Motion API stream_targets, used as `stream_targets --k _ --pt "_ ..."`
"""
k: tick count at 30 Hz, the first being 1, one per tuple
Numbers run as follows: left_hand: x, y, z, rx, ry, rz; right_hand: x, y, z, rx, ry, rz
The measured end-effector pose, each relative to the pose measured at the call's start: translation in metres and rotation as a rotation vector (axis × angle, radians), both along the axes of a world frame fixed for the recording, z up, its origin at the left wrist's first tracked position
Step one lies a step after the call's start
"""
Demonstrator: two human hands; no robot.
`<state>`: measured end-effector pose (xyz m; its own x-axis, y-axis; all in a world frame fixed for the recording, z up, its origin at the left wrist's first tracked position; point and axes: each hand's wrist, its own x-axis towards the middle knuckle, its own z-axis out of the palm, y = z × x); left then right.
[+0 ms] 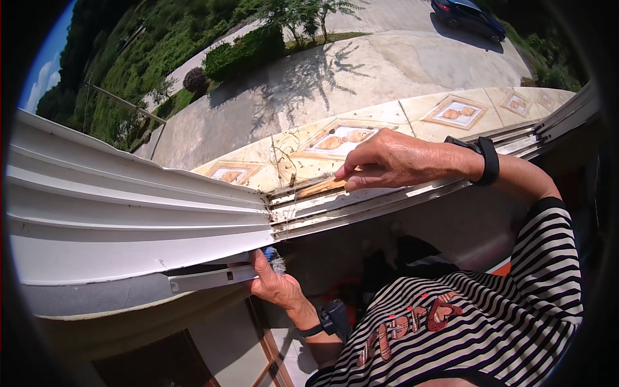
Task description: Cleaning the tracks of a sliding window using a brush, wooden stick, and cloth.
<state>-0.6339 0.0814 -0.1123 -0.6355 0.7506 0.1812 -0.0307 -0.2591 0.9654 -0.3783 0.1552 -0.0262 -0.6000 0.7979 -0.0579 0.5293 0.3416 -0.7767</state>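
My right hand [387,161] is closed in a pinch on a thin, light-coloured wooden stick [320,187]. The stick lies low along the window track [361,205], pointing left toward the corner where the track meets the white frame [142,200]. Dirt and dry bits cling to that corner. Below the corner, my left hand [277,287] is closed with its thumb raised, close to the frame's inner edge. Blue and white bristles of a brush [277,260] show behind the thumb; the rest of the brush is mostly hidden by the hand.
Dry, curled plant stems [284,158] stand by the track. Beyond it runs a tiled outer ledge [400,119] with diamond patterns. Outside are a concrete yard [361,71], shrubs and a parked blue car [469,19]. A white strip [213,278] sits left of my left hand.
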Motion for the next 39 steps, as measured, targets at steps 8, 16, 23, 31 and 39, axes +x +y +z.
stream_targets --k 8,16,23,31,39 --pt "-0.001 -0.004 0.001 -0.015 -0.006 -0.025 -0.003 -0.014 0.034 0.149 -0.307 0.120" --pt "0.001 -0.002 0.002 0.006 0.039 -0.016 -0.032 -0.003 0.014 0.222 -0.245 0.152" --pt "0.004 -0.002 0.003 -0.030 -0.017 0.008 -0.056 0.007 -0.022 0.107 0.038 0.022" --pt "0.002 -0.003 0.006 -0.059 0.021 0.029 0.011 -0.017 0.038 0.009 -0.162 -0.019" --pt "-0.006 -0.003 -0.008 -0.080 -0.029 0.022 0.067 -0.060 0.053 0.052 -0.376 -0.095"
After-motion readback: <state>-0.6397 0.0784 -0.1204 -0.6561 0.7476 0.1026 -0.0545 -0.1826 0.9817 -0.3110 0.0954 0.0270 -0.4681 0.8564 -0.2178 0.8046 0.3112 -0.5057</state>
